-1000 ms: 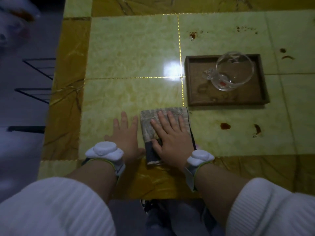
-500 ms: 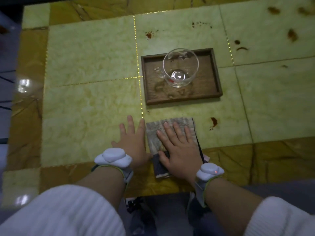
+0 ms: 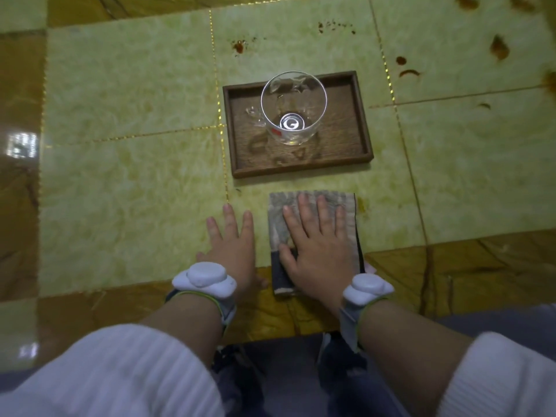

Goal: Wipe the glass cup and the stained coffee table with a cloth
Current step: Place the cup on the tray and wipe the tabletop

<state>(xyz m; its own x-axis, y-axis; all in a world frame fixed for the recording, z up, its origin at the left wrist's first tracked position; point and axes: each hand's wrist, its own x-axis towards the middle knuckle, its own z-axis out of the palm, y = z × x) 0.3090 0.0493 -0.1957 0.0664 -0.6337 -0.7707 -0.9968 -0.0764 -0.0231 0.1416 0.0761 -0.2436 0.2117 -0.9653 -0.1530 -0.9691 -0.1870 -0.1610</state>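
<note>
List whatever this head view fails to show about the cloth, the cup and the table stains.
- Cloth: its middle, and any stain under it, is covered by the right hand.
- Glass cup: clear glass and glare make smudges unreadable; its handle is faint against the wooden tray.
- Coffee table: stains at the right edge and the top edge are cut off by the frame.
- Table under the left hand: hidden.

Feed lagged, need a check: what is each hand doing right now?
Left hand: open, flat on the coffee table, holding nothing.
Right hand: open, fingers straight, pressing down on the cloth.
</note>
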